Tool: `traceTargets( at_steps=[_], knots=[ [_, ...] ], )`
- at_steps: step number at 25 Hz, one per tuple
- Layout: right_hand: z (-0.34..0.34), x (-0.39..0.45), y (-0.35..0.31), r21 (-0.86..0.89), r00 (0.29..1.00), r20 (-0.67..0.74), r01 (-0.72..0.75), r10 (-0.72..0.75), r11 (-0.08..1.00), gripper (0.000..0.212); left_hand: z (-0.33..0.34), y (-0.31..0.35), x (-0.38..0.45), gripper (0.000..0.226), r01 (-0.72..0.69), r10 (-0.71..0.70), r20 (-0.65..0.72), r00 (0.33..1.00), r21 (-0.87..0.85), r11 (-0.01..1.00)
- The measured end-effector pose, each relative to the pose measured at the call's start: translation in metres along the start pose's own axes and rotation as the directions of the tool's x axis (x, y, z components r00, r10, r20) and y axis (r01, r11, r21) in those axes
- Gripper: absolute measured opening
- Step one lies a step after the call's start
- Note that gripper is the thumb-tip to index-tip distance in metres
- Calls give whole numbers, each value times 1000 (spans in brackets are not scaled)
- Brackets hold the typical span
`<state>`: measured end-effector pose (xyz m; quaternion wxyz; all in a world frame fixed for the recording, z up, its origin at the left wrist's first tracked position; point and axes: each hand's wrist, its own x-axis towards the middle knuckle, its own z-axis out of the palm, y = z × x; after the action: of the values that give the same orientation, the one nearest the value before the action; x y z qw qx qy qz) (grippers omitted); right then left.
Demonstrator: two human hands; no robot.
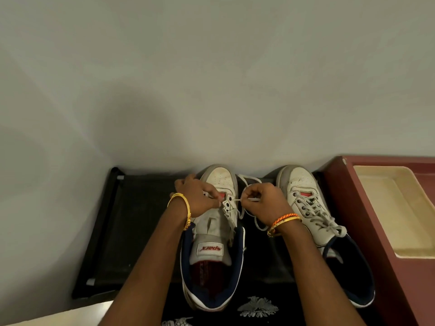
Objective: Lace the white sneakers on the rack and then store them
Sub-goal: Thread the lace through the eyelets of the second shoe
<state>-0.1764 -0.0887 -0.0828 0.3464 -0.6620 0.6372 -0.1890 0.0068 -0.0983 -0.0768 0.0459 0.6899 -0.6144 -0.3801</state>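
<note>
Two bare forearms reach forward over a black rack (113, 231), where a pair of white sneakers stands side by side, toes to the pale wall (211, 78). The left sneaker (213, 250), nearest the camera, gapes at its navy-lined collar, its tongue label showing red lettering and its upper eyelets unlaced. Above it, the left hand (197, 198), a gold bangle (182, 209) on the wrist, closes its fingertips on the lace (244, 182) at the shoe's left eyelet row. The right hand (262, 200), wearing an orange band (283, 221) and a gold one, pinches the white lace end just beside the right eyelet row, the slack looping between the shoes. The right sneaker (306, 203) stands close alongside, fully laced, its bow lying loose. A maroon cabinet (386, 267) with a cream tray (388, 203) set in its top adjoins the rack on the right.
</note>
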Motion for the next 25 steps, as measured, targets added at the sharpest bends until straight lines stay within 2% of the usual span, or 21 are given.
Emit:
traceTargets(
  at_steps=[2,9,12,17,20,23,25],
  knots=[
    [-1,0,-3,-8,1000,0,22,-22,1000,8,3,1,-2,19,-60,57,-32,998,-135,989],
    [4,5,-8,-108,999,3,50,-50,993,8,10,-1,0,30,-74,67,-36,997,-258,963],
    [9,6,-10,-85,998,1,68,-68,994,10,14,-3,3,31,-93,81,-53,995,-275,957],
    [13,2,-7,54,998,-2,66,-66,996,8,18,-1,6,13,-229,190,-186,964,-216,949],
    [15,0,-7,125,998,16,51,-54,991,9,18,5,3,6,-300,284,-166,944,-86,950],
    [16,1,-6,137,998,51,22,-29,990,20,7,0,1,7,-293,278,-185,943,-61,954],
    [16,1,-9,147,998,5,58,-59,988,25,1,-6,-1,8,-284,260,-234,937,-76,956]
  ],
)
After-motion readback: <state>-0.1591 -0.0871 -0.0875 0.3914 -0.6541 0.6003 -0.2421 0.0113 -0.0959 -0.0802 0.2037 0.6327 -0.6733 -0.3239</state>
